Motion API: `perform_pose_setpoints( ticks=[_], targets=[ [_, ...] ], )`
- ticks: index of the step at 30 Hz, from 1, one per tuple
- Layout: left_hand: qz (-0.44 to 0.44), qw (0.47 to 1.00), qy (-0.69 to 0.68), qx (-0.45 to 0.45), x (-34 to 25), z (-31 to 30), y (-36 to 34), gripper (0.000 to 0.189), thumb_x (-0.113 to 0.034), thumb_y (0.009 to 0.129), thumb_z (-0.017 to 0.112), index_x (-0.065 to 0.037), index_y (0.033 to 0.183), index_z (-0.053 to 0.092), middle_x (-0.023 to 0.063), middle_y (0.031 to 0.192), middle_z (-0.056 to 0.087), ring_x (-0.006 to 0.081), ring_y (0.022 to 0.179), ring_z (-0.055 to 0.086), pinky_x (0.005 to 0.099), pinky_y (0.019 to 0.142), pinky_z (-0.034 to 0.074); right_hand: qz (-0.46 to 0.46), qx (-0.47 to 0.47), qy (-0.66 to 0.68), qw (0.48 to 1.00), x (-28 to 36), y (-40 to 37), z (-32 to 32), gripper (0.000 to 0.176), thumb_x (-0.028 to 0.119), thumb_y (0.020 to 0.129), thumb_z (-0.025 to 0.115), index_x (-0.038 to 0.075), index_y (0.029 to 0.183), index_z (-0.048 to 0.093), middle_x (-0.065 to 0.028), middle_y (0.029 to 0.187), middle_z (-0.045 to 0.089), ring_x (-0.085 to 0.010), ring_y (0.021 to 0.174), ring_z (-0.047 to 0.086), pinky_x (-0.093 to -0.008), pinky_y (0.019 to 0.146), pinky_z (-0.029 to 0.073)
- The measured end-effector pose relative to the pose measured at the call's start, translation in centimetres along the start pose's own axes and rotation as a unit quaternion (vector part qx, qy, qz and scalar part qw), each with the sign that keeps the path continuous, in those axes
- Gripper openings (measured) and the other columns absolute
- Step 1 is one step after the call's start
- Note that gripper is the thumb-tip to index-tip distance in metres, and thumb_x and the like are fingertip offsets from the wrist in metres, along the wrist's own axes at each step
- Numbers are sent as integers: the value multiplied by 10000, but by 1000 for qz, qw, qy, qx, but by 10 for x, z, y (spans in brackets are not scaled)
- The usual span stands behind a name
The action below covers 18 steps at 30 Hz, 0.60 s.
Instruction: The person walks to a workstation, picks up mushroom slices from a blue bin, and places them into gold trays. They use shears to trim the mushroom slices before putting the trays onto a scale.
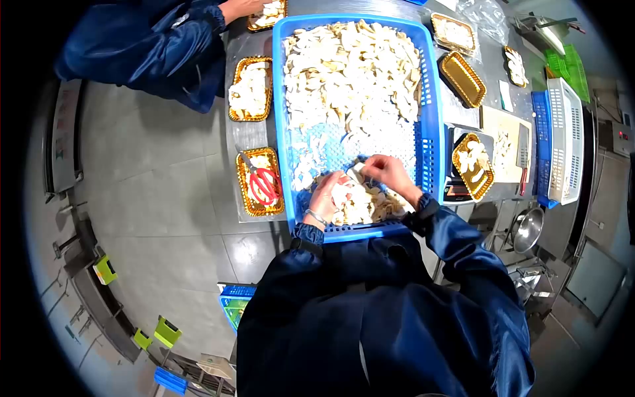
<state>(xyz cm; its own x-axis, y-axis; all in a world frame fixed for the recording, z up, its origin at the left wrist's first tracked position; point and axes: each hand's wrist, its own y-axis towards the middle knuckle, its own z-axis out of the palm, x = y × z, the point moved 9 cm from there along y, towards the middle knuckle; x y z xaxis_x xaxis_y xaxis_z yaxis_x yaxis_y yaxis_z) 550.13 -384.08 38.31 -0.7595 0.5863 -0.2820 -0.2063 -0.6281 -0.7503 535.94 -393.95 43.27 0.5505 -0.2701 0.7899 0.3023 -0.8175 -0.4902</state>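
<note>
A big blue plastic basket [433,126] holds many pale cream pieces that look like cut mushrooms [350,66], heaped at the far end. A smaller pile of mushroom pieces [370,205] lies at the near end. Over that near pile, my left hand [323,200] curls its fingers around pale pieces. My right hand [390,173] pinches a mushroom piece [359,168] between thumb and fingers, close to the left hand. Left of the basket, red-handled scissors [264,186] rest on a gold tray [241,188] of mushroom pieces.
Another person's sleeve [159,53] and hand [239,8] are at the upper left. To the right are an unfilled gold tray [463,79], a filled gold tray [486,182] on a scale, and a cutting board [493,122] with a knife [523,149]. Stacked baskets [564,139] stand beyond.
</note>
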Motion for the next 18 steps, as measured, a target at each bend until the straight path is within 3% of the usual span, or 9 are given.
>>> perform_pose_setpoints(
  ticks=[1,3,4,5,8,12,13,18],
  targets=[
    [-11,998,-35,51,6,2,7,276,-369,899,511,-117,1004,544,22,944,598,183,888,597,343,696,519,-57,72,69,993,8,-5,15,221,306,782,660,102,868,671,-53,675,626,-115,616,587,-272,602,460],
    [-42,997,-52,31,4,15,0,312,-418,903,481,-127,988,553,27,960,609,189,908,596,345,703,520,-10,34,-10,999,21,-3,7,206,289,786,648,102,869,671,-65,699,635,-138,641,605,-282,616,463],
    [-46,995,-65,53,2,21,-3,317,-436,902,471,-135,939,564,26,953,617,190,921,595,341,702,519,22,-28,-115,993,32,6,-11,203,263,792,631,104,916,656,-90,738,647,-209,683,624,-314,627,469],
    [-52,991,-81,90,2,25,-5,277,-407,900,493,-141,882,570,27,945,622,184,914,595,323,686,517,-37,-97,-212,972,36,20,-23,189,221,795,609,121,953,634,-111,782,631,-286,721,611,-369,616,471],
    [-53,998,-36,19,1,12,-7,201,-304,894,543,-106,859,549,44,883,621,173,833,604,310,620,517,-155,-155,-296,930,45,36,-31,126,193,812,582,148,927,609,-110,812,570,-312,733,582,-414,619,463],
    [-22,998,-57,-5,0,2,0,148,-240,883,565,-108,948,581,34,878,619,167,834,602,311,635,517,-69,-119,-254,957,14,25,-34,168,253,760,649,87,774,626,-109,755,603,-299,693,593,-386,607,461],
    [-16,998,-51,-12,1,1,3,149,-232,880,569,-113,967,589,27,879,620,167,837,602,311,647,516,-17,-83,-194,977,-2,24,-32,176,252,750,651,85,803,631,-110,772,621,-289,693,606,-372,616,470],
    [-17,999,-39,15,0,16,3,132,-210,857,602,-131,962,606,19,865,632,157,819,610,321,651,516,-18,-133,-204,970,-1,16,-38,202,251,748,650,86,862,634,-114,811,609,-285,722,603,-378,618,469]
  ],
)
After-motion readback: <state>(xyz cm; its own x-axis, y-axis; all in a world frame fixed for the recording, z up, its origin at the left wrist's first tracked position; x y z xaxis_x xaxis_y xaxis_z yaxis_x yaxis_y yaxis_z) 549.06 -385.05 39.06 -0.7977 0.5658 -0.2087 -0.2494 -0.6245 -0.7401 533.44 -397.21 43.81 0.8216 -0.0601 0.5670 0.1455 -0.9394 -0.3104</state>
